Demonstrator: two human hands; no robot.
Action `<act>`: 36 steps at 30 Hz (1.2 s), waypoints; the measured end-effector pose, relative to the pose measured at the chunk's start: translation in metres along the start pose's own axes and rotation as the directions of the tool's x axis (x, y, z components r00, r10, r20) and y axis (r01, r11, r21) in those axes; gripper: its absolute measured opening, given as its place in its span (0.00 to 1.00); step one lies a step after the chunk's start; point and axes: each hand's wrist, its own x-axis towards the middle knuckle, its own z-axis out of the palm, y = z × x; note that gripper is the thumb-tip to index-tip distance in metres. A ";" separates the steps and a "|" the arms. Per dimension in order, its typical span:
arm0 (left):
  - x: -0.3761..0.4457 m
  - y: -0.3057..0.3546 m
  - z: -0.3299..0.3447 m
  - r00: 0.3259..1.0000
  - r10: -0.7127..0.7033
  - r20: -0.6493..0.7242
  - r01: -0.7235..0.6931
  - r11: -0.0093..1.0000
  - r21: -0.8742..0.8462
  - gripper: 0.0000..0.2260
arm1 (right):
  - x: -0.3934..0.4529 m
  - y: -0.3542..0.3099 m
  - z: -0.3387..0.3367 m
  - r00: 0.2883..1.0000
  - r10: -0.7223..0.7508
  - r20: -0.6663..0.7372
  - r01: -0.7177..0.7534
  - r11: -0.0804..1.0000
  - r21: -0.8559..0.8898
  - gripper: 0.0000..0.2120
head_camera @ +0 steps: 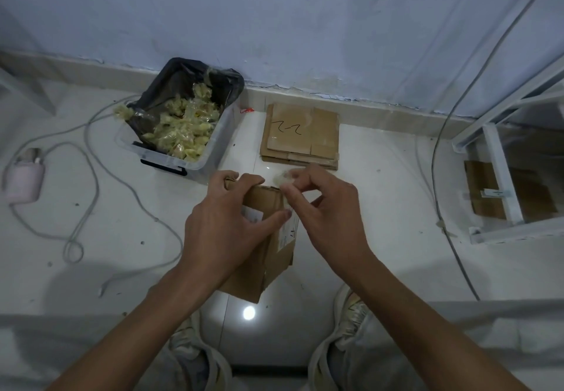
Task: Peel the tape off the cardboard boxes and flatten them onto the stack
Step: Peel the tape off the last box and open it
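— Glossy white floor tiles [381,195] run up to a pale blue wall [305,24] with chipped paint along the skirting. What sits in the middle?

— A small brown cardboard box [259,256], held above the floor between the person's knees. Its board is creased and it carries a white printed label [288,232] on the right side.

— And the hands?

— The left hand [225,223] is clamped over the top of the box, fingers curled over the far edge and thumb pressed across the near face. The right hand [320,207] is closed in a pinch at the box's upper right corner, thumb and fingertips nipping a crumpled, see-through bit of tape [282,178]. Whether that bit is still stuck to the box, I cannot tell.

— Where is the stack?

— Just beyond the hands, against the skirting: a stack of flattened boxes [300,134], flat rectangular sheets lying on the floor, the top one marked with black pen squiggles.

— Anything to its left?

— A clear plastic bin [195,158] lined with a black bag [180,85], heaped with yellowish crumpled tape wads [183,128]. One wad hangs over the bag's left edge.

— Further out?

— Grey cables [91,158] loop across the floor on the left beside a soft pink rounded case [24,180]. On the right stands a white metal frame [500,177] with more flat cardboard [485,189] behind its bars. A round light glare shines on the tile below the box, between two pale shoes [351,311].
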 end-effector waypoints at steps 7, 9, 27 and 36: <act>0.002 -0.011 0.000 0.999 0.039 -0.009 -0.039 0.999 -0.008 0.36 | 0.008 -0.003 -0.002 0.939 0.149 0.309 -0.226 0.946 0.232 0.09; 0.001 -0.017 -0.001 1.000 0.025 -0.017 -0.025 1.000 -0.019 0.35 | 0.011 -0.004 0.002 0.916 0.180 0.358 -0.283 0.924 0.257 0.20; 0.002 -0.103 -0.041 0.920 -0.376 -0.110 0.322 0.886 -0.334 0.25 | 0.042 -0.034 0.066 0.735 0.268 0.623 -0.675 0.198 0.711 0.07; 0.013 -0.136 -0.060 0.890 -0.418 -0.184 0.327 0.864 -0.382 0.26 | 0.084 -0.021 0.138 0.561 0.423 0.712 -0.828 0.299 0.475 0.15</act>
